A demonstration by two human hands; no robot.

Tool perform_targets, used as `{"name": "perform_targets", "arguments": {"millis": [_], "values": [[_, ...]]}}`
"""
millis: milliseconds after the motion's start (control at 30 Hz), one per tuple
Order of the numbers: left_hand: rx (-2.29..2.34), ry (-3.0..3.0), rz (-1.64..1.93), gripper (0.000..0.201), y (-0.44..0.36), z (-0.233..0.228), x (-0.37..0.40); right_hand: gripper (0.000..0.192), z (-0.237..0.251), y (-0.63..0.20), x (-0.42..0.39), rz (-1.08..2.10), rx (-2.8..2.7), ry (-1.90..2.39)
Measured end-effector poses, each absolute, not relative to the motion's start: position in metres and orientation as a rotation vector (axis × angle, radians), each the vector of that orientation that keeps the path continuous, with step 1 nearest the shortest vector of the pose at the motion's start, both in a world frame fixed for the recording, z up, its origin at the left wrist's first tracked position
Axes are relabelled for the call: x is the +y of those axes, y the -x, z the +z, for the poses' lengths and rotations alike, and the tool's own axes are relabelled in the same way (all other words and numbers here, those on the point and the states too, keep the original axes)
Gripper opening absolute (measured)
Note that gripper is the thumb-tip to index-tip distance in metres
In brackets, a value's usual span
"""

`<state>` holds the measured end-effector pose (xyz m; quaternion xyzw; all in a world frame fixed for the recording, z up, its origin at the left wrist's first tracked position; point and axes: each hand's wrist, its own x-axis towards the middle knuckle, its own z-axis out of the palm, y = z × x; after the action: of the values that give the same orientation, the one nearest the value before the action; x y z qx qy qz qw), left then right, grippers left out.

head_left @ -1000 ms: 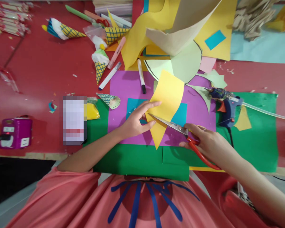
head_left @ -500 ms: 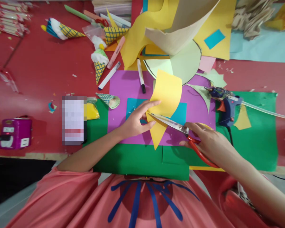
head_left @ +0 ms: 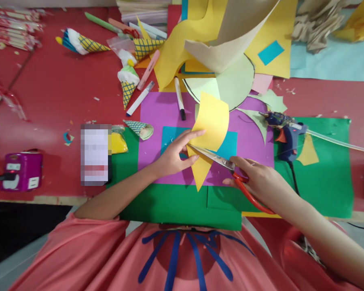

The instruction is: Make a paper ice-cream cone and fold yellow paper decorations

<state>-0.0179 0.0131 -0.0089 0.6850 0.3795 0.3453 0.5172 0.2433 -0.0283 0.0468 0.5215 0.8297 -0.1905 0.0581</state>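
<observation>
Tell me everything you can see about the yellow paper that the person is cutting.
The yellow paper is a thin, plain sheet, probably craft paper. Its upper part curls upward, and its lower part narrows to a point over the purple sheet. The left hand holds its left edge. The scissors, with red handles in the right hand, have their blades across its middle, from the right side. A blue rectangle lies under it.
</observation>
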Motion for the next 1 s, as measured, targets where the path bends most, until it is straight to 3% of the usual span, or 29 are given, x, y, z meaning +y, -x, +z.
{"name": "perform_targets", "arguments": {"millis": [600,1000], "values": [[0.976,-1.749,0.815,0.065,0.020,-0.015,0.015,0.041,0.050,-0.245,-0.027,-0.532,2.451,-1.630],[1.163,-1.664,0.952,0.061,0.022,-0.017,0.020,0.039,0.034,-0.294,-0.053,-0.509,2.093,-2.194]]}}
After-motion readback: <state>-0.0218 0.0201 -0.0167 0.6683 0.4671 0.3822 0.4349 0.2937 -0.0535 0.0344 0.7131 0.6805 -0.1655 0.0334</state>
